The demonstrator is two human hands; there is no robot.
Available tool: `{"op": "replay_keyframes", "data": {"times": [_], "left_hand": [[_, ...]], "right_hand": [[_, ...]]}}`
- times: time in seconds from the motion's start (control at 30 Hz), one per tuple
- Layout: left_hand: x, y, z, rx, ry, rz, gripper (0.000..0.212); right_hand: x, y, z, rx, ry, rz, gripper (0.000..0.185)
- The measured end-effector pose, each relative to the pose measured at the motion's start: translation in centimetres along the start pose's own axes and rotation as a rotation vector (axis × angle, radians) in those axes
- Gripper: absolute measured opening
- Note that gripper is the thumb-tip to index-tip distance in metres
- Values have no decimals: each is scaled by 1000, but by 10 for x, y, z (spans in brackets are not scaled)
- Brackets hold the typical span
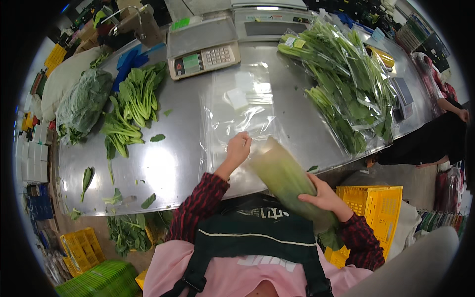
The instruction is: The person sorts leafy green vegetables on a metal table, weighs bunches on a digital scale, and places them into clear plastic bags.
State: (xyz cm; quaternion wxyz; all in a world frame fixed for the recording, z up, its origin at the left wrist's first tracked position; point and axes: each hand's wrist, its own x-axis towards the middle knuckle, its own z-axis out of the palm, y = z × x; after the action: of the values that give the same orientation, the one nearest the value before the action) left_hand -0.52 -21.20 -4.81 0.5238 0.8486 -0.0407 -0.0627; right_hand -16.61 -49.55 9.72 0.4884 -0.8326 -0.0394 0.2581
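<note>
My right hand [323,196] grips a clear plastic bag of leafy greens [287,178], held slanting over the table's front edge, its leaf end low by my right sleeve. My left hand [238,148], its fingers curled, is over the near part of a stack of flat clear plastic bags [241,107]; whether it pinches anything cannot be told. Loose bunches of leafy greens [139,96] lie to the left on the metal table [185,148]. Bagged greens [345,81] are piled at the right. A digital scale [204,55] stands behind the flat bags.
A large plastic bag of greens [85,104] lies at the left end. Behind the pile stand a yellow tape roll [382,57] and a small scale [402,92]. Yellow crates [386,215] and a green crate [100,280] are below the table. Another person's arm [452,108] shows at the right.
</note>
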Motion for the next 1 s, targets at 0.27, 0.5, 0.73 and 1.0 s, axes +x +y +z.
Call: {"op": "replay_keyframes", "data": {"times": [0.27,0.5,0.73,1.0], "left_hand": [[-39,105,18,230,-73,858,26],[-5,105,-27,141,101,528,87],[-64,103,-24,-249,-190,222,97],[-81,26,-18,-366,-438,-231,58]], "right_hand": [[94,20,7,96,212,-189,108],[131,-10,4,439,276,-293,90],[118,-22,34,853,569,-122,59],[60,32,34,128,490,73,34]]}}
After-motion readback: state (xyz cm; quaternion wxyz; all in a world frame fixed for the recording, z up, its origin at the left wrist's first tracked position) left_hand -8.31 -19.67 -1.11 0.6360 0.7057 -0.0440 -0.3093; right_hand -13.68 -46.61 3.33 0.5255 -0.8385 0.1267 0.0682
